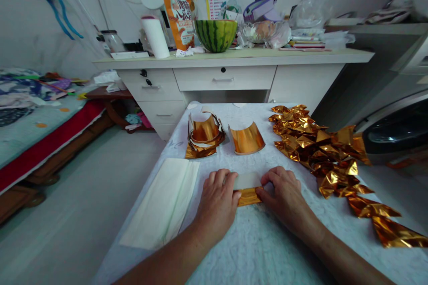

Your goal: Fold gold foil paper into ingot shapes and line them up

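A small sheet (249,197), gold on its folded-up near strip and pale on the rest, lies on the cloth-covered table between my hands. My left hand (219,202) pinches its left end, fingers bent over the edge. At the right end, my right hand (282,193) grips the sheet between thumb and fingers. Beyond them stands a curved gold sheet (247,139), and left of it a curled stack of gold sheets (204,133). A pale paper stack (163,202) lies to the left of my left hand.
Many folded gold foil pieces (321,147) spread along the table's right side. Behind the table is a white desk (224,60) holding a watermelon half (216,35), an orange bag (179,15) and a white roll (155,38). A bed (50,131) stands at the left, a washing machine (394,120) at the right.
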Action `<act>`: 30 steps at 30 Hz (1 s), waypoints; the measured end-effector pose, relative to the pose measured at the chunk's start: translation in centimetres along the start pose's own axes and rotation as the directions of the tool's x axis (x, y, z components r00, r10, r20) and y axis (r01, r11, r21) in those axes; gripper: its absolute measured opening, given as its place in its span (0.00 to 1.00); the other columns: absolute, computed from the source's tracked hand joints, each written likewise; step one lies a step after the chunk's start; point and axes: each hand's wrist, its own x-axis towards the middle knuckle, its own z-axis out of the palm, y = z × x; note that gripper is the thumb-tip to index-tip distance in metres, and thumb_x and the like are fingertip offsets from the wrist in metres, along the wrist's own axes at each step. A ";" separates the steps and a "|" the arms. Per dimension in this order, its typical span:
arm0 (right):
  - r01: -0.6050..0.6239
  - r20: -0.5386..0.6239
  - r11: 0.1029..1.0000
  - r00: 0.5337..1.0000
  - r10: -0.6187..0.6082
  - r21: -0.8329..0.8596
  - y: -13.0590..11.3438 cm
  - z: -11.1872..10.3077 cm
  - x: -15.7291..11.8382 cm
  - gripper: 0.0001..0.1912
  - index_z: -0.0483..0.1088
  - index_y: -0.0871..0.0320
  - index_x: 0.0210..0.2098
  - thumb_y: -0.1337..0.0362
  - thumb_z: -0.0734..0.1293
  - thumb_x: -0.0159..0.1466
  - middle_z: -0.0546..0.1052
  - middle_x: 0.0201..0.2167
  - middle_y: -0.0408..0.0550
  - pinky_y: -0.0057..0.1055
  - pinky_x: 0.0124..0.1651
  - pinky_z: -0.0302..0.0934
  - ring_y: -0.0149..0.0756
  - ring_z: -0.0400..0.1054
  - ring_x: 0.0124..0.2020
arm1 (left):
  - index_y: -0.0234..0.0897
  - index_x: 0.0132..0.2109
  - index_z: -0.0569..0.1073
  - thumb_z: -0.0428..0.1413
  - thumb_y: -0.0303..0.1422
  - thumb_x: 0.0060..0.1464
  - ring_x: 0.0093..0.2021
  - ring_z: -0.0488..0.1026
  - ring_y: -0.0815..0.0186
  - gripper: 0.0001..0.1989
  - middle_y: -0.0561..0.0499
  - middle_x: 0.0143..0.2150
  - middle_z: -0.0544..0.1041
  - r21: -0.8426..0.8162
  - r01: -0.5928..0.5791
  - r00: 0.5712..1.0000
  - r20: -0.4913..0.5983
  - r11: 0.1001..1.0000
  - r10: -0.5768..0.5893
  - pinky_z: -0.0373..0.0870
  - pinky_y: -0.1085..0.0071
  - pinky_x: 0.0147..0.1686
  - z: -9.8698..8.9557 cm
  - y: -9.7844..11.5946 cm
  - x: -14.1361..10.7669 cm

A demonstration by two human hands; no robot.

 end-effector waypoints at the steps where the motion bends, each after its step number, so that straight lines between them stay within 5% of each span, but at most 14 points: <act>1: -0.007 0.005 1.000 1.000 0.007 0.002 -0.1 0.0 0.0 0.04 0.73 0.55 0.31 0.62 0.69 0.57 0.72 0.37 0.49 0.37 0.39 0.50 0.46 0.62 0.40 | 0.41 0.54 0.66 0.54 0.26 0.57 0.53 0.62 0.56 0.18 0.47 0.52 0.68 0.006 0.000 1.000 0.002 1.000 0.000 0.61 0.55 0.54 0.1 0.0 0.0; 11: -0.008 0.042 0.999 0.999 0.006 0.044 -0.5 -0.5 0.2 0.02 0.71 0.55 0.28 0.68 0.67 0.58 0.72 0.36 0.49 0.38 0.40 0.51 0.44 0.61 0.40 | 0.39 0.55 0.66 0.55 0.25 0.57 0.53 0.63 0.55 0.19 0.46 0.52 0.69 0.027 0.012 1.000 -0.005 1.000 -0.012 0.62 0.54 0.54 0.0 0.2 -0.1; 19: 0.102 0.035 0.980 0.993 -0.109 0.170 -0.7 -1.2 -0.1 0.05 0.68 0.55 0.27 0.71 0.65 0.57 0.72 0.31 0.46 0.38 0.42 0.55 0.42 0.63 0.39 | 0.38 0.56 0.65 0.55 0.27 0.55 0.54 0.63 0.54 0.21 0.44 0.52 0.69 -0.041 0.018 0.998 -0.055 0.999 -0.020 0.61 0.53 0.55 0.0 -0.2 -0.2; 26: 0.057 0.033 0.913 0.997 -0.077 0.403 0.0 -1.9 -0.6 0.05 0.67 0.55 0.30 0.63 0.63 0.62 0.71 0.27 0.43 0.31 0.32 0.57 0.35 0.64 0.29 | 0.34 0.61 0.58 0.56 0.29 0.53 0.54 0.65 0.53 0.30 0.41 0.52 0.70 -0.336 0.116 0.984 -0.089 0.935 -0.154 0.61 0.55 0.56 -0.5 -0.6 -0.1; 30: 0.004 0.036 0.835 0.999 -0.029 0.550 0.2 -2.1 -0.4 0.08 0.66 0.55 0.29 0.60 0.64 0.62 0.69 0.23 0.41 0.28 0.28 0.55 0.33 0.62 0.26 | 0.38 0.61 0.57 0.57 0.31 0.53 0.46 0.72 0.58 0.30 0.46 0.45 0.75 -0.657 0.206 0.971 0.049 0.725 -0.232 0.68 0.61 0.48 -0.8 -0.6 0.2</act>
